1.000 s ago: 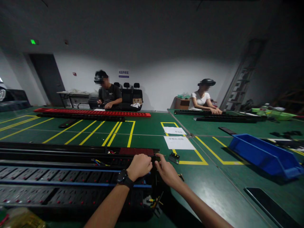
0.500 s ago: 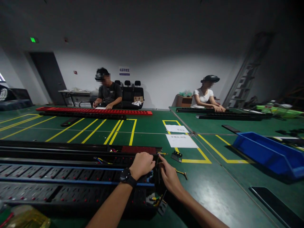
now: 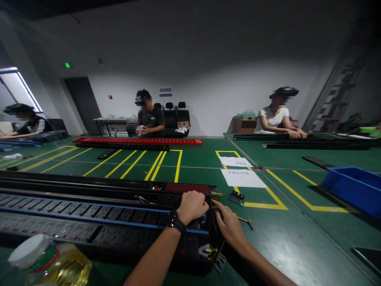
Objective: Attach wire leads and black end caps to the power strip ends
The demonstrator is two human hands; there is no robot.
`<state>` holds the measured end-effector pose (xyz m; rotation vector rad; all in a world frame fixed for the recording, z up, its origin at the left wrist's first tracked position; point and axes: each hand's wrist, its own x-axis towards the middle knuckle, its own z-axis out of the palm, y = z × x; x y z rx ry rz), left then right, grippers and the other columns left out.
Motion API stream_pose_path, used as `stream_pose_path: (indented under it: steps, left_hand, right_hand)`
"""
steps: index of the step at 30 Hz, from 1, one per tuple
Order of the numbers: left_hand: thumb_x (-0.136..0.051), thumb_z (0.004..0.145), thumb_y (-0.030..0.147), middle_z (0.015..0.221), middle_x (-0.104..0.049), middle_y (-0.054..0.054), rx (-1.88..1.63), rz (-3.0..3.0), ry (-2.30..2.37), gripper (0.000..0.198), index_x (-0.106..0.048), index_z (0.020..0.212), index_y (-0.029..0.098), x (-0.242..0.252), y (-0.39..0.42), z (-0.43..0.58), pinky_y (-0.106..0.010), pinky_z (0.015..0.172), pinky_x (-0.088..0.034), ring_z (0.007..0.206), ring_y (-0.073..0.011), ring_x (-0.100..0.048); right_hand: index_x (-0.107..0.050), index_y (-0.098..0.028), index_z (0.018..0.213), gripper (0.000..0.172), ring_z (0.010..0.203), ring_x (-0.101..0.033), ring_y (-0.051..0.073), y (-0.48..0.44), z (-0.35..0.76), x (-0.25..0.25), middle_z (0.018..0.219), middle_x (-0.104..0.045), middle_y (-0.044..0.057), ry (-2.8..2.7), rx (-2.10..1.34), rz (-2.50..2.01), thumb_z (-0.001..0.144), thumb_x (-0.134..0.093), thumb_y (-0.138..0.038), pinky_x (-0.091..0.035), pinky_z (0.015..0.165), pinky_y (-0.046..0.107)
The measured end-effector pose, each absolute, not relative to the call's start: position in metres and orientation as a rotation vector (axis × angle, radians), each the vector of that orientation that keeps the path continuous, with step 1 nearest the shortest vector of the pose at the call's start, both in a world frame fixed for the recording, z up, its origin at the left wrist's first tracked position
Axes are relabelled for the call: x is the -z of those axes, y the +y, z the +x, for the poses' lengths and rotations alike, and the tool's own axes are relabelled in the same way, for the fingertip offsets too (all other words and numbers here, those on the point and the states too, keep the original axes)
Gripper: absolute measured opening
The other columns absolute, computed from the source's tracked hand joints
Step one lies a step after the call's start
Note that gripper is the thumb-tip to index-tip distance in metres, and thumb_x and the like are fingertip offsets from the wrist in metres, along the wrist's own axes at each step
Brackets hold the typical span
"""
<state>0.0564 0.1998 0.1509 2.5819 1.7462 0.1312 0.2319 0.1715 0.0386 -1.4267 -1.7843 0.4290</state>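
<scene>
Long black power strips (image 3: 125, 236) with rows of sockets and red dots lie across the table, edged by blue rails (image 3: 137, 218). At their right end my left hand (image 3: 192, 208), a watch (image 3: 177, 222) on its wrist, is closed on top; what its curled fingers hold is hidden. Against the same end, my right hand (image 3: 230, 224) curls its fingers round a dark end piece (image 3: 213, 226), thumb side towards my left hand. Below the hands, yellow and green wires (image 3: 210, 251) stick out of an open strip end, near a small black end part (image 3: 219, 263).
A jar with yellow liquid (image 3: 67, 264) stands front left. To the right are white paper sheets (image 3: 244, 178), a small black part (image 3: 237, 197), a blue bin (image 3: 354, 188) and a phone (image 3: 369, 258). Across the table lies a red rail (image 3: 137, 141); co-workers sit beyond.
The view has turned left, so the scene sits further right and a third person and the jar show more. Both hands stay at the strip end. The person opposite has raised a white item.
</scene>
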Motion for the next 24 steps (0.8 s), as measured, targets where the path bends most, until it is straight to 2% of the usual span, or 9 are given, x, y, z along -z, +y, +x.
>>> stream_pose_path:
  steps: [4,12,15,20,24]
  left_hand:
    - [-0.06,0.096,0.032,0.099,-0.082,-0.015,-0.146,2.594,1.721,0.027,-0.084,0.098,0.02,-0.149,0.202,0.055,-0.042,0.088,-0.063,0.1,-0.0348,-0.08]
    - [-0.06,0.096,0.03,0.099,-0.083,-0.013,-0.133,2.65,1.643,0.026,-0.083,0.096,0.02,-0.148,0.204,0.052,-0.043,0.089,-0.063,0.099,-0.0348,-0.08]
    - [-0.059,0.098,0.03,0.099,-0.083,-0.014,-0.12,2.674,1.617,0.026,-0.083,0.096,0.02,-0.148,0.205,0.05,-0.043,0.089,-0.063,0.099,-0.0348,-0.08]
    - [-0.052,0.103,0.029,0.102,-0.082,-0.015,-0.087,2.712,1.585,0.032,-0.082,0.097,0.019,-0.15,0.207,0.049,-0.044,0.091,-0.062,0.1,-0.0346,-0.08]
    - [-0.047,0.106,0.026,0.105,-0.082,-0.015,-0.043,2.719,1.571,0.037,-0.082,0.099,0.019,-0.152,0.208,0.048,-0.043,0.092,-0.062,0.102,-0.0332,-0.08]
  right_hand:
    - [-0.071,-0.019,0.138,0.051,0.101,-0.076,0.03,0.175,0.235,-0.037,0.11,-0.081,0.012,-1.743,-0.52,-1.358,0.103,-0.04,-0.038,-0.058,0.094,0.045]
    - [-0.074,-0.019,0.125,0.045,0.104,-0.078,0.03,0.175,0.236,-0.048,0.115,-0.083,0.011,-1.678,-0.64,-1.271,0.094,-0.043,-0.031,-0.058,0.092,0.042]
    - [-0.074,-0.019,0.126,0.046,0.101,-0.079,0.029,0.174,0.235,-0.053,0.114,-0.083,0.011,-1.668,-0.668,-1.248,0.093,-0.043,-0.028,-0.058,0.091,0.042]
    - [-0.072,-0.02,0.13,0.049,0.109,-0.078,0.029,0.174,0.234,-0.057,0.12,-0.082,0.011,-1.687,-0.71,-1.203,0.091,-0.043,-0.022,-0.057,0.099,0.044]
    - [-0.072,-0.02,0.136,0.051,0.11,-0.078,0.03,0.175,0.234,-0.054,0.118,-0.083,0.011,-1.731,-0.714,-1.178,0.093,-0.044,-0.021,-0.057,0.102,0.049]
